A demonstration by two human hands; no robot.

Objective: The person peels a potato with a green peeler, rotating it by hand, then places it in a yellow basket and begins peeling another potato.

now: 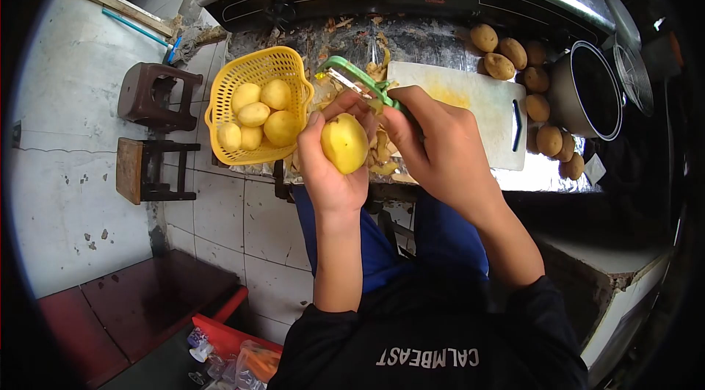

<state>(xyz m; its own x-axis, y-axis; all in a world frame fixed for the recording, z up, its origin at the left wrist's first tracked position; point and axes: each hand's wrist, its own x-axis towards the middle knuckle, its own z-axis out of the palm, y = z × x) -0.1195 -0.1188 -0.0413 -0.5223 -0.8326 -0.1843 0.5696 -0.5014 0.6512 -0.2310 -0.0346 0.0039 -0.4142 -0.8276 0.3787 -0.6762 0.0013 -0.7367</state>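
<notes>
A person's left hand (334, 170) closed around a peeled yellow potato (344, 142), just left of the white plastic cutting board (477, 111), while the right hand (440, 147) clenched a green plastic peeler (356, 70). The blade risked skidding off the slick potato into the left fingertips. Left of the board, a yellow plastic mesh basket (257, 67) held several peeled potatoes (266, 114); right of it, a dark metal pot (562, 96) looked empty.

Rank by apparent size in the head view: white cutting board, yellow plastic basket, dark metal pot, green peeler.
1. White cutting board and yellow plastic basket, about alike; right hand covers part of the board.
2. Dark metal pot.
3. Green peeler, held nearer the camera in that hand, so unsure.
</notes>
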